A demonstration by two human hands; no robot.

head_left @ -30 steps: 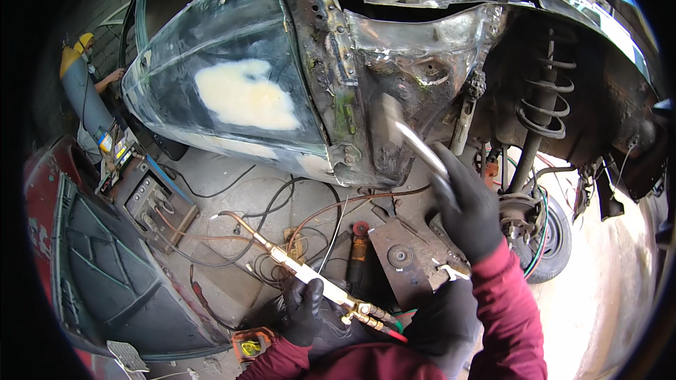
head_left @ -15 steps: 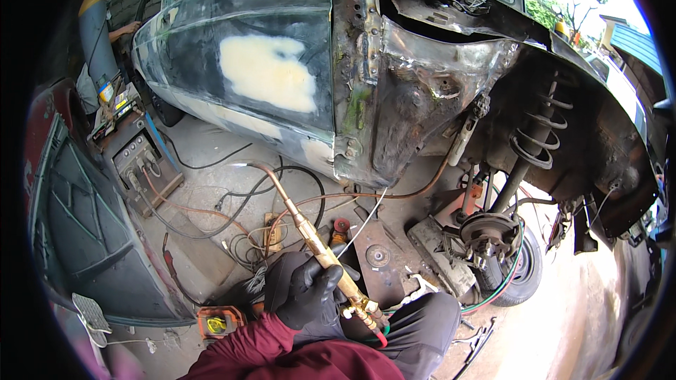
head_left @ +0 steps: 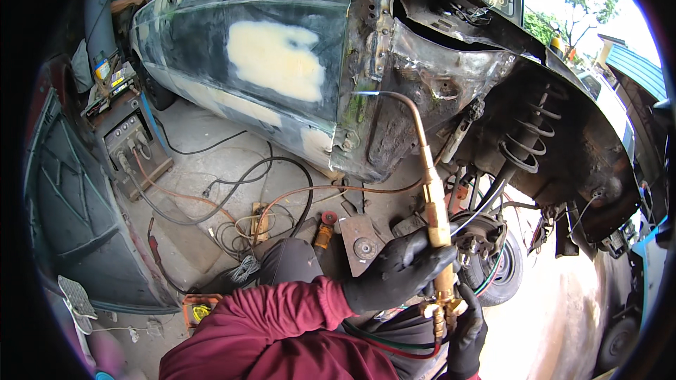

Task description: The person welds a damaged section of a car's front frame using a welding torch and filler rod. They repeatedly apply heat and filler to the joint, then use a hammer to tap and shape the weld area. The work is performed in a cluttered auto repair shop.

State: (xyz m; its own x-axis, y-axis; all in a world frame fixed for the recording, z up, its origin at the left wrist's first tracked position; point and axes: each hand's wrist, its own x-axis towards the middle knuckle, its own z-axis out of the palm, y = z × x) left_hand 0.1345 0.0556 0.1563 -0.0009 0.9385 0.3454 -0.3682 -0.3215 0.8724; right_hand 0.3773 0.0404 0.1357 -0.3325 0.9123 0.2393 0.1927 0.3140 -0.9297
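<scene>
Your two black-gloved hands are clamped on one brass gas torch (head_left: 435, 211): your left hand (head_left: 394, 274) wraps its handle, and your right hand (head_left: 465, 331) grips low at the valves, just below. The torch rises from your lap, and its bent tip burns a small blue flame (head_left: 367, 93) beside the stripped car body's (head_left: 282, 63) rusted pillar edge (head_left: 373, 63). Open air lies between tip and metal. Beyond, cables (head_left: 232, 204) sprawl on the concrete floor (head_left: 204, 169), and one welding machine (head_left: 130, 144) stands at the far left.
</scene>
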